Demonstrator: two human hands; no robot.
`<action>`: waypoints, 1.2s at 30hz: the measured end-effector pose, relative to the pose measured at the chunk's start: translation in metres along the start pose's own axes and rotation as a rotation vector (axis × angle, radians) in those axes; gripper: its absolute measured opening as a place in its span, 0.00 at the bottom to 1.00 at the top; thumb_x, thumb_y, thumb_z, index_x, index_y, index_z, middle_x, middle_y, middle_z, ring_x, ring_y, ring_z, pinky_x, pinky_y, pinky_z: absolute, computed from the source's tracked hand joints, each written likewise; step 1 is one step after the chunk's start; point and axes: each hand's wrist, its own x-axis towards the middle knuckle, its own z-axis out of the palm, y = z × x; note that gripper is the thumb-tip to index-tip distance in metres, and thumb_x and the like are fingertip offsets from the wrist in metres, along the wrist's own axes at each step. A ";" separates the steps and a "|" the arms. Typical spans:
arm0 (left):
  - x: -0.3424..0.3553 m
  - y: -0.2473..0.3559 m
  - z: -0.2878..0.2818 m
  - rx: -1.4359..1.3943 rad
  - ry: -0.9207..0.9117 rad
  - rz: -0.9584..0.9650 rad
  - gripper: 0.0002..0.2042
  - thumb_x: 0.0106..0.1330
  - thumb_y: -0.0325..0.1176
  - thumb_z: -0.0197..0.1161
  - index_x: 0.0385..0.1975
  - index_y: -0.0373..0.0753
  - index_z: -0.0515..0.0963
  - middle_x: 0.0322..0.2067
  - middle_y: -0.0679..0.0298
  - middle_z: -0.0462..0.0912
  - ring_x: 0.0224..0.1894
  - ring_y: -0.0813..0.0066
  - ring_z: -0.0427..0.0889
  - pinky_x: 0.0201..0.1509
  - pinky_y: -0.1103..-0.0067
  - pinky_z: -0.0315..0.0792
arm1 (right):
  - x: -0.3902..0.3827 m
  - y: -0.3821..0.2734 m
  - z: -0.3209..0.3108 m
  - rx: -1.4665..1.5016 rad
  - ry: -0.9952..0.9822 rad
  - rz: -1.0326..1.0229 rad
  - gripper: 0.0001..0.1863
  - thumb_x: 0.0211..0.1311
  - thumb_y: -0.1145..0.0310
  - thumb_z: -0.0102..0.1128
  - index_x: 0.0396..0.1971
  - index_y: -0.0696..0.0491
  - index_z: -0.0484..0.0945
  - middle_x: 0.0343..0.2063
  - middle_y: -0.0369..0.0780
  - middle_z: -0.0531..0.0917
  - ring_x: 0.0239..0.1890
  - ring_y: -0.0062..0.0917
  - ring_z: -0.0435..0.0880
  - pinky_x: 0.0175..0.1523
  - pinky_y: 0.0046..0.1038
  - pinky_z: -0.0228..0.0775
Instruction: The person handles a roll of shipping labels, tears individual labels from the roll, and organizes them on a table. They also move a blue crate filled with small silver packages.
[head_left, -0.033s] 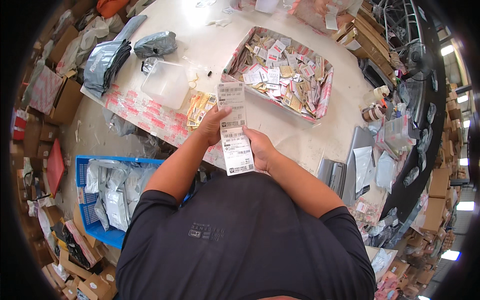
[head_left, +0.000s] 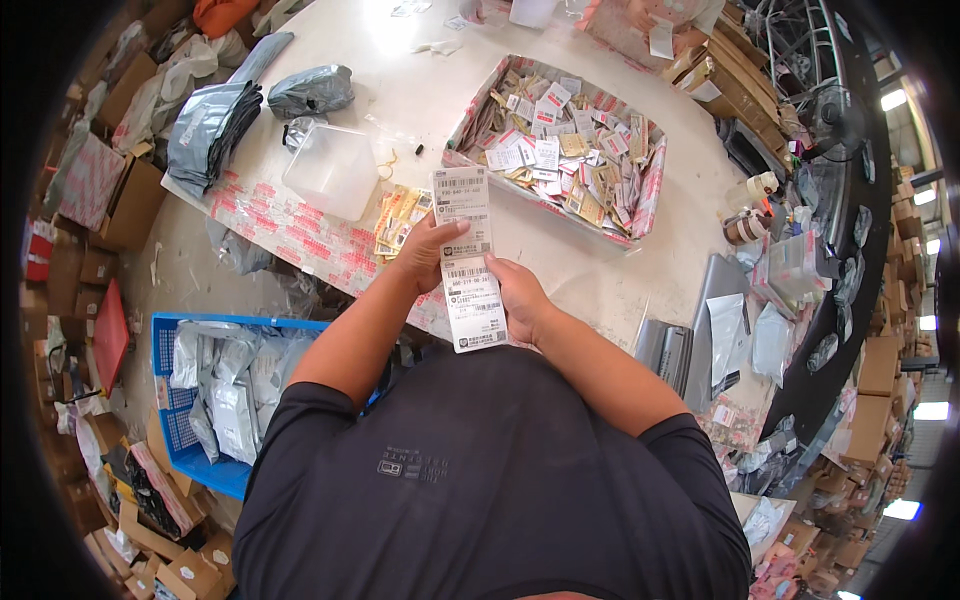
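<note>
A strip of two white printed shipping labels [head_left: 473, 305] hangs in front of my chest, over the table's near edge. My left hand [head_left: 430, 250] is closed on its left side, the thumb lying across the upper label. On the right edge, around the middle of the strip, my right hand [head_left: 520, 300] pinches it between thumb and fingers; most of those fingers are hidden. Just left of my left hand lies a small pile of yellowish tags [head_left: 398, 215]. Beyond the strip stands a shallow box [head_left: 640, 225] heaped with small white and tan cards [head_left: 560, 140].
On the table's left are a clear plastic tub [head_left: 330, 172], grey mailer bags [head_left: 210, 135] and a dark wrapped bundle [head_left: 312, 90]. Below stands a blue crate [head_left: 185, 425] of silvery packages. More grey mailers [head_left: 665, 355] lie right. Another person's hand [head_left: 640, 15] shows at the far edge.
The label strip has shifted very slightly in my hands. Both hands keep their hold, and nothing else has visibly moved.
</note>
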 end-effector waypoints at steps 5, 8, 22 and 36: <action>0.004 -0.006 -0.008 -0.170 0.035 -0.010 0.20 0.62 0.34 0.62 0.53 0.32 0.73 0.42 0.50 0.84 0.43 0.56 0.86 0.50 0.63 0.82 | 0.007 0.007 0.008 -0.214 0.111 -0.272 0.18 0.79 0.57 0.47 0.46 0.59 0.76 0.35 0.39 0.85 0.34 0.21 0.84 0.42 0.25 0.79; 0.002 -0.005 -0.007 -0.246 0.053 -0.046 0.22 0.63 0.38 0.62 0.53 0.30 0.74 0.43 0.47 0.84 0.44 0.53 0.86 0.52 0.62 0.82 | 0.013 0.012 0.009 -0.277 0.140 -0.386 0.18 0.78 0.57 0.49 0.41 0.57 0.78 0.31 0.36 0.84 0.31 0.16 0.80 0.39 0.22 0.74; -0.039 0.050 -0.074 -0.295 0.318 0.149 0.22 0.60 0.39 0.67 0.55 0.42 0.75 0.46 0.63 0.86 0.48 0.65 0.87 0.40 0.77 0.81 | 0.085 0.019 -0.055 0.172 0.376 -0.118 0.13 0.70 0.63 0.54 0.47 0.55 0.76 0.41 0.44 0.84 0.45 0.37 0.85 0.50 0.43 0.78; -0.116 0.036 -0.109 -0.110 0.248 0.059 0.27 0.58 0.40 0.70 0.56 0.38 0.73 0.43 0.56 0.86 0.39 0.68 0.88 0.35 0.73 0.83 | 0.131 0.004 -0.126 -1.490 0.825 -0.514 0.28 0.60 0.62 0.63 0.61 0.53 0.74 0.58 0.49 0.76 0.63 0.42 0.72 0.69 0.41 0.63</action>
